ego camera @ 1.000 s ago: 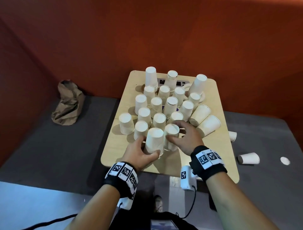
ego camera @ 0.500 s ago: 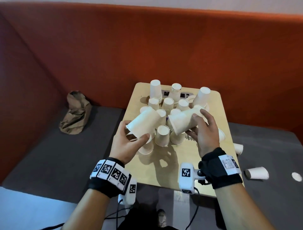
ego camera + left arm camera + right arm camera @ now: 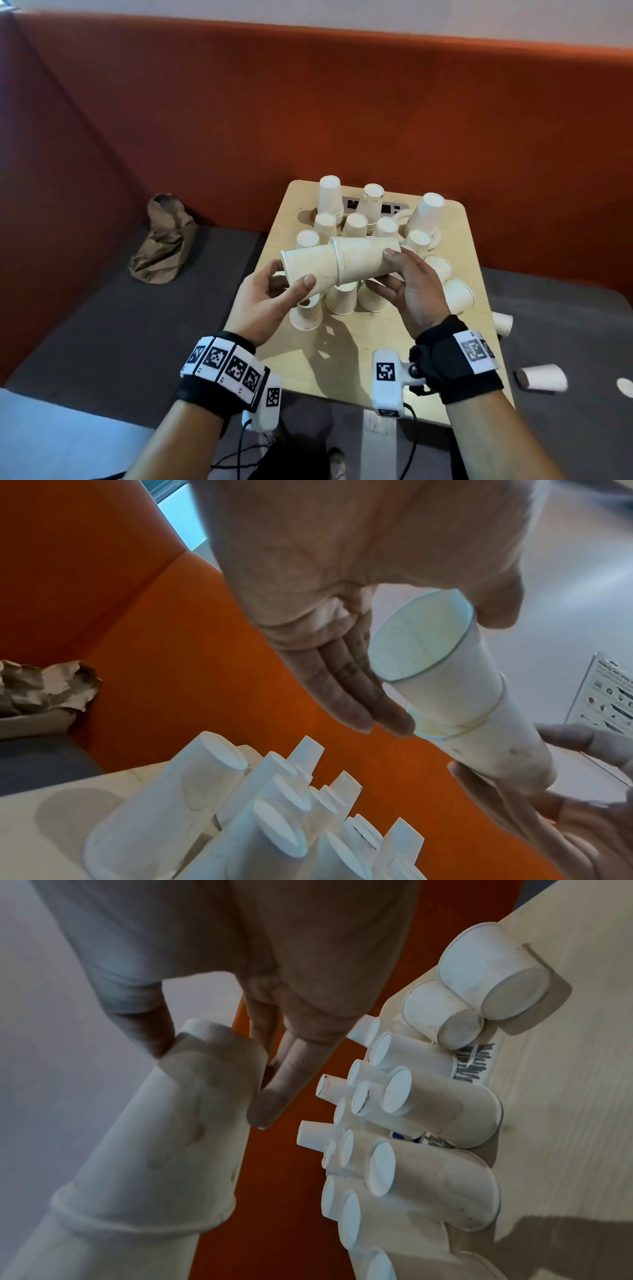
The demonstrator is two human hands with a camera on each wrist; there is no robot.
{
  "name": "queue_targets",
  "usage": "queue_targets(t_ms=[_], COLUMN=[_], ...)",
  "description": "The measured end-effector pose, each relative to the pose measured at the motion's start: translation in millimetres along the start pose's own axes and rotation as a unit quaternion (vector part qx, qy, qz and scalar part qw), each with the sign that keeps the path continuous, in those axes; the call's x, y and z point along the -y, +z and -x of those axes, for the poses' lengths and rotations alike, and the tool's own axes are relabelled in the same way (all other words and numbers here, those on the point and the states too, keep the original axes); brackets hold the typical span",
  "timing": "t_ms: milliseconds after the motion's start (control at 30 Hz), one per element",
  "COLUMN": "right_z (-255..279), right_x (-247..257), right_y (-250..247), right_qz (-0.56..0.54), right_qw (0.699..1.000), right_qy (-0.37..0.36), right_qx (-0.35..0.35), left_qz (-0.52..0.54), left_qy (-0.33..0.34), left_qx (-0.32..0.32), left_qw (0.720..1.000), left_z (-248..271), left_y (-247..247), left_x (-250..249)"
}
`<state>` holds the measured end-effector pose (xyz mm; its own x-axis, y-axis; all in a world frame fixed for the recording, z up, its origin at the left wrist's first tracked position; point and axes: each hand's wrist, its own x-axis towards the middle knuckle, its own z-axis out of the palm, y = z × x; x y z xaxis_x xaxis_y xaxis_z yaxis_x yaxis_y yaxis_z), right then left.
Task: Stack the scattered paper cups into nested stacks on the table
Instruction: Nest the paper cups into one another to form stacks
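Two white paper cups point(image 3: 339, 263), one partly nested in the other, are lying sideways in mid-air at the frame's centre, above the light wooden table point(image 3: 346, 356). The left hand point(image 3: 263, 301) is grasping the left cup's open end between thumb and fingers, while the right hand point(image 3: 411, 287) is gripping the right cup's base. More upturned white paper cups point(image 3: 356, 226) are standing clustered behind them.

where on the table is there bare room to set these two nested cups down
The near part of the table, between the front row of upturned cups and the near edge, is bare wood. A bare strip runs along the left edge. The far half is crowded with cups; tipped cups line the right side.
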<state>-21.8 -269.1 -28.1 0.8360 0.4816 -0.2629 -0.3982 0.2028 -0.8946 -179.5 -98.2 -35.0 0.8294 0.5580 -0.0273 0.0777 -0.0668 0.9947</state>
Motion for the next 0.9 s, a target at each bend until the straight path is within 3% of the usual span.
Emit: queue_targets(t_ms=[167, 300, 433, 600, 800, 900], right_z=[6.6, 10.0, 12.6, 18.1, 18.2, 14.1], right_x=[5.6, 4.0, 2.8, 4.5, 13.9, 19.2], right_y=[5.0, 7.9, 13.0, 18.6, 34.7, 45.5], right_qz=[0.029, 0.125, 0.279, 0.374, 0.230, 0.178], right_qw=[0.999, 0.991, 0.957, 0.923, 0.958, 0.956], right_qy=[-0.005, -0.037, -0.067, -0.080, -0.149, -0.196], right_qx=[0.018, 0.041, 0.030, 0.025, 0.087, 0.123], left_qz=[0.013, 0.020, 0.025, -0.007, 0.107, 0.139], left_qy=[-0.003, 0.004, 0.036, 0.053, -0.013, -0.047], left_qx=[-0.007, 0.005, 0.068, 0.045, -0.013, 0.038], left_qw=[1.000, 1.000, 0.997, 0.998, 0.994, 0.988], left_z=[-3.1, -5.7, -7.3, -16.2, -39.5, -55.8], left_y=[4.4, 6.4, 9.8, 12.7, 11.3, 14.6], left_x=[-4.1, -7.9, -11.8, -14.6, -32.8, -40.8])
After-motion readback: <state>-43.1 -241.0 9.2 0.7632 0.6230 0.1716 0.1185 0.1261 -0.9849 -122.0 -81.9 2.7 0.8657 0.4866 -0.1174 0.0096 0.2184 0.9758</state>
